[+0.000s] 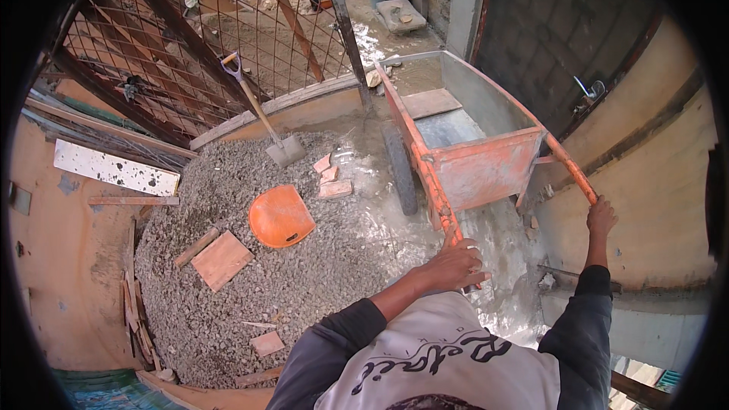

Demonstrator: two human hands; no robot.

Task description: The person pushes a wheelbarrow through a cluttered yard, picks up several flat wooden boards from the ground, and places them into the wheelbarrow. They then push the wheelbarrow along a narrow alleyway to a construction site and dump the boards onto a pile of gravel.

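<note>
My left hand (454,264) has its fingers closed around the left handle (443,209) of an orange-painted metal wheelbarrow (484,171), close to its end. My right hand (602,219), farther out on the other side, grips near the end of the right handle (571,165) in the same way. I think I hold both ends because this gives the best leverage and keeps the barrow level from side to side.

The wheelbarrow is in front of me and to the right, with its tray pointing away. I see one black rubber wheel (400,169), outside the left wall, which probably carries much of the weight. Whether the legs touch the wet ground, I cannot tell.

To my left is a broad bed of grey gravel (205,326). On it lie a square wooden board (222,260) and, a little farther, a rounded orange shell (281,216), perhaps a scoop, set within easy reach. Beyond are broken reddish bricks (335,189).

Inside the tray a flat brown plank (431,103) lies toward the far end. A shovel with a wooden shaft and grey metal blade (285,150) leans back at the gravel's far edge, its handle toward a rusty metal lattice (220,26), perhaps so that it is easy to grasp.
</note>
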